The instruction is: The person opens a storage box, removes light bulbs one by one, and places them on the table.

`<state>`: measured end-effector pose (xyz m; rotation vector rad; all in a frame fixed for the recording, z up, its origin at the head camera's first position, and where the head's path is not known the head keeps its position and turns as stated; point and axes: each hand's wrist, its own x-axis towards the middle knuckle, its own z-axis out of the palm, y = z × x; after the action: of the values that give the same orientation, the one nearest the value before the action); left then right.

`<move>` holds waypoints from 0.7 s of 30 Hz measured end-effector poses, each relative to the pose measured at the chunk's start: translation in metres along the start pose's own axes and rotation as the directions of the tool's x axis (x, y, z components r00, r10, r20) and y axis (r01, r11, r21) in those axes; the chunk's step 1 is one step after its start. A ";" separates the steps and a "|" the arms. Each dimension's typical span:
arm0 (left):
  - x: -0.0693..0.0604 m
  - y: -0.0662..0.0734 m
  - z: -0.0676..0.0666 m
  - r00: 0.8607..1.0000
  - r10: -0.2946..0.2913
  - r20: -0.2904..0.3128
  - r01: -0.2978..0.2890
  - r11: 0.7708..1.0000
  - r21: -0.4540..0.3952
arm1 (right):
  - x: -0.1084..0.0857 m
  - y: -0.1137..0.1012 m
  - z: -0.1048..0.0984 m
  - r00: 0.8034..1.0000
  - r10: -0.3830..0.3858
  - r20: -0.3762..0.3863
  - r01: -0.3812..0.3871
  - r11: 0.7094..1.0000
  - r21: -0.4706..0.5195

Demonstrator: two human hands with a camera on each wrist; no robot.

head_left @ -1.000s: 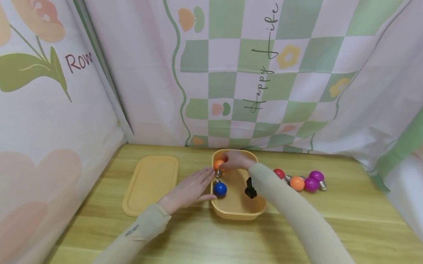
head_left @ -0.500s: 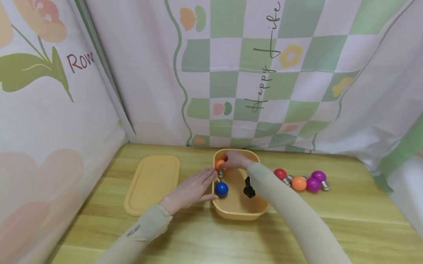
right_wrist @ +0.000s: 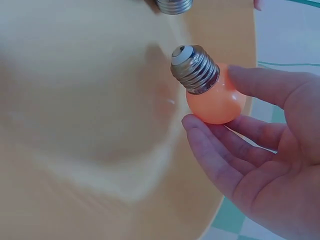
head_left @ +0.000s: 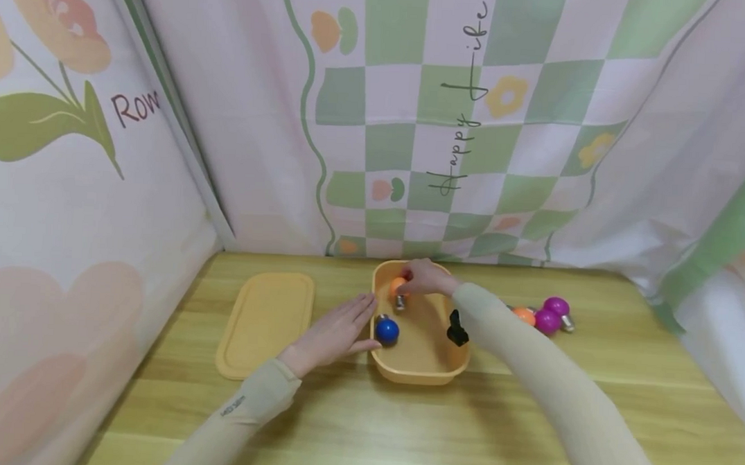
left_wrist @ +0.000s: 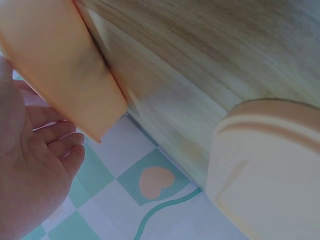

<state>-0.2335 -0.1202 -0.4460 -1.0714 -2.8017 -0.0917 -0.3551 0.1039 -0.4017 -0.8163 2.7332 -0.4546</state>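
Observation:
An orange light bulb [right_wrist: 217, 102] with a silver screw base is pinched between the thumb and fingers of my right hand [right_wrist: 280, 130], its base pointing away from the palm. In the head view that hand is over the far part of a yellow-orange plastic box [head_left: 419, 377]. Inside the box, by its left wall, lies a blue bulb [head_left: 387, 331]. My left hand [head_left: 333, 331] has its fingers extended and rests against the box's left rim. From the left wrist view, those fingers lie along the outer side of the box [left_wrist: 65, 65].
A matching lid [head_left: 265, 325] lies flat on the wooden table [head_left: 351, 426], left of the box. To the right, an orange bulb [head_left: 523, 316] and purple bulbs [head_left: 548, 321] lie in a cluster, partly hidden by the right sleeve. A patterned curtain [head_left: 389, 143] hangs behind.
My right hand has shifted right and slightly up with the orange bulb, away from the box's left wall. The right sleeve now covers the red bulb. The left hand keeps its place.

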 end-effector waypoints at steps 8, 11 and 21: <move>-0.001 -0.001 0.000 1.000 -0.009 0.006 0.009 1.000 0.006 | -0.012 -0.001 -0.007 1.000 -0.016 -0.011 0.016 1.000 0.018; -0.001 -0.001 0.001 1.000 -0.001 -0.004 0.001 1.000 0.007 | -0.018 -0.001 -0.009 1.000 -0.025 -0.015 0.025 1.000 0.012; -0.001 -0.001 0.004 1.000 0.000 -0.007 0.000 1.000 -0.020 | -0.042 0.002 -0.018 0.987 -0.140 -0.075 0.143 0.989 0.034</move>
<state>-0.2337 -0.1208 -0.4500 -1.0728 -2.8005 -0.1239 -0.3278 0.1332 -0.3796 -1.0070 2.7333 -0.5752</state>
